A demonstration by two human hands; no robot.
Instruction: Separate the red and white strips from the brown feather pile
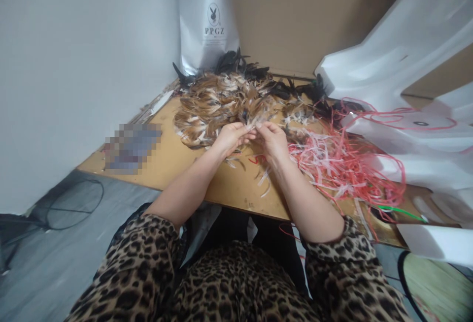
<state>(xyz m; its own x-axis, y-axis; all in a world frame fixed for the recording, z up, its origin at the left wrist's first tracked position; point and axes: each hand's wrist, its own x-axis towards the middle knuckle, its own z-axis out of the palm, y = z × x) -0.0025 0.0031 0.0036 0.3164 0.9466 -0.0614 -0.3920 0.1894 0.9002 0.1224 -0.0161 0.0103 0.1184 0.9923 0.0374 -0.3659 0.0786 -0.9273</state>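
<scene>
Hands meet: left hand, right hand fingers pinching soft feather; brown feather pile behind.

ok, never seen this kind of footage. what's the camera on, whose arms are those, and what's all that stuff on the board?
There is no machine here: one camera sits on a person's head, looking forward and down, so the two bare arms are the wearer's own. The left hand and right hand meet at the fingertips over a wooden board, pinching what looks like a small pale feather between them; it is too small to tell more. Behind the hands lies a heap of brown feathers with black feathers at the back. To the right is a tangle of red and white strips, beside white foam pieces. A silver bag stands against the wall.
</scene>
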